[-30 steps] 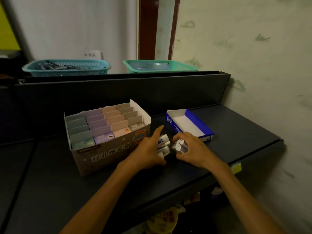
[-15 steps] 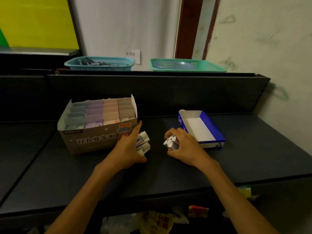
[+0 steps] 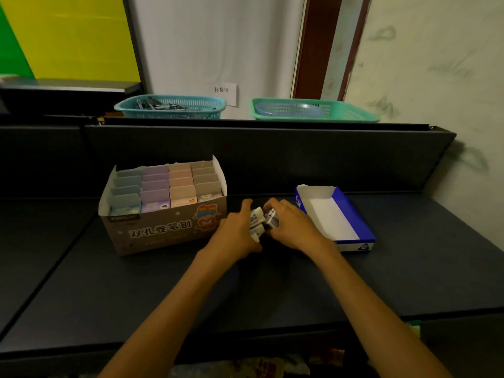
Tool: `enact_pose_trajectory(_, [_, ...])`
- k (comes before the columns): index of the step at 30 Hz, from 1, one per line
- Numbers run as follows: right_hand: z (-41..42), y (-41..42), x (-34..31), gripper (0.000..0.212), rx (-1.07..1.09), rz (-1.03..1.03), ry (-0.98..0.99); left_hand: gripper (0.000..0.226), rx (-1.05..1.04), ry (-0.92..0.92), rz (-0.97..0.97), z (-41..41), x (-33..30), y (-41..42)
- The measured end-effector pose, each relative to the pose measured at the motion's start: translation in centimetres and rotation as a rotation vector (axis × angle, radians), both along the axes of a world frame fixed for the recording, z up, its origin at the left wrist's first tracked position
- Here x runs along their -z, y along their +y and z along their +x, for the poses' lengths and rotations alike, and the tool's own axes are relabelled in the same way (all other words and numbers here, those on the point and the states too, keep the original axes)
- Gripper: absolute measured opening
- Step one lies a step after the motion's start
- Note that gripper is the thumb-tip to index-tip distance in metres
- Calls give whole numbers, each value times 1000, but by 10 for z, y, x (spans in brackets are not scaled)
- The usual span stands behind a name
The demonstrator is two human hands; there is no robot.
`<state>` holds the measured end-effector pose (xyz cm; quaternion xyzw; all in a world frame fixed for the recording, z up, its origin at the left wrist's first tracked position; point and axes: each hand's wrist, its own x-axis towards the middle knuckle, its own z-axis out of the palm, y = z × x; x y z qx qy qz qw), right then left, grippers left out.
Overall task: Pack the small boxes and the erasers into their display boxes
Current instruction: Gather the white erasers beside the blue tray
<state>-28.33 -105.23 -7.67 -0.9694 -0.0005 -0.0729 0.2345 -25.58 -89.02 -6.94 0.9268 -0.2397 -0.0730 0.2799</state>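
Dark grey, the table (image 3: pixel 272 290) carried both display boxes while your two hands met between them. Your left hand (image 3: pixel 234 236) was curled round a small clutch of white erasers (image 3: pixel 257 219), and your right hand (image 3: pixel 293 227) was closed on a second clutch, pressed up against the first; how many erasers each held could not be counted, since your fingers covered most of them. You looked to be on the eraser step, gathering the loose ones into a tidy bundle before loading.

The blue tray (image 3: pixel 362 227) stood just to the right of your right hand with its white floor bare, so none of the erasers had gone in yet. The next move called for squaring the bundle, carrying it over the tray's near wall and setting it down flat against one end.

To the left of your hands, the big cardboard box (image 3: pixel 163 233) looked fully packed with small boxes (image 3: pixel 180 186): four columns, blue-grey, purple, pink and grey, with about five in each row front to back.

Behind the table, two green baskets (image 3: pixel 170 106) sat on the ledge, one holding dark bits, the other a plate
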Motion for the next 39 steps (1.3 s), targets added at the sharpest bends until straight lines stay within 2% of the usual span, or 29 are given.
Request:
enact_pose_trajectory(4, [0,-3,-3,67,14,-24,35,104,-15,-82,54,1,1,-6])
enact_pose_trajectory(8, [-9,-10,-7,75,12,-83,8,102,21,-202,104,0,1,-3])
enact_pose_trajectory(16, [-27,-21,-19,64,12,-85,-62,89,119,-256,190,-11,-5,1])
enact_pose_trajectory(27, [-49,-9,-22,54,-69,-67,-117,70,57,-305,177,-38,-20,38])
enact_pose_trajectory(33, [-58,32,-33,54,-139,-141,-163,72,-33,-342,287,-49,-26,83])
enact_pose_trajectory(39, [-49,109,-37,58,-218,-209,-130,70,-179,-334,351,-62,-31,165])
